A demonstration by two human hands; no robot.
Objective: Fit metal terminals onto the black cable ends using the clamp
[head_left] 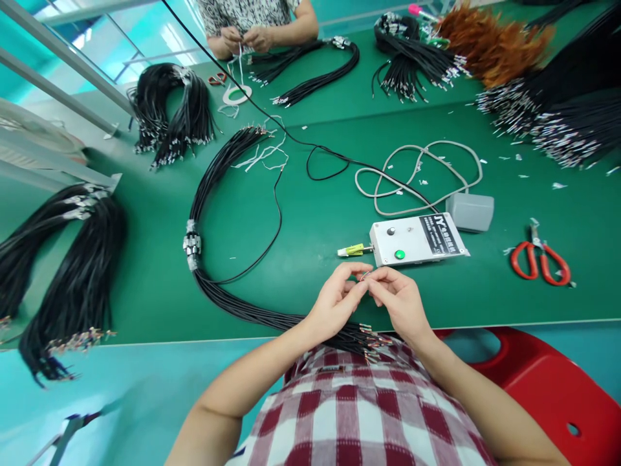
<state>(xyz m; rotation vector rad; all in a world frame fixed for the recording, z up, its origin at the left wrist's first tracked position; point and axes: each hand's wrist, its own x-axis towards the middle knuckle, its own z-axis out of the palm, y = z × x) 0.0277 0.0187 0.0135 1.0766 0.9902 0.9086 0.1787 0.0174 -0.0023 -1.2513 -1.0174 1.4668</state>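
Note:
My left hand (340, 294) and my right hand (395, 299) meet fingertip to fingertip just in front of a white control box (405, 239) with a green button. Both are closed in a pinch on a thin wire end (363, 276), small and partly covered by the fingers. Under my left wrist runs a bundle of black cables (262, 315), its stripped coloured ends (371, 340) fanning out at the table edge by my apron. Metal connectors (192, 244) gather the bundle's middle at the left. A yellow-green clip (354, 250) sticks out of the box's left side.
Red-handled cutters (541, 259) lie at the right. A grey adapter (469, 212) with a looped cord is behind the box. More black cable bundles (172, 110) lie around the green table. A co-worker's hands (250, 39) hold white strips across it. A red stool (548, 388) stands at my right.

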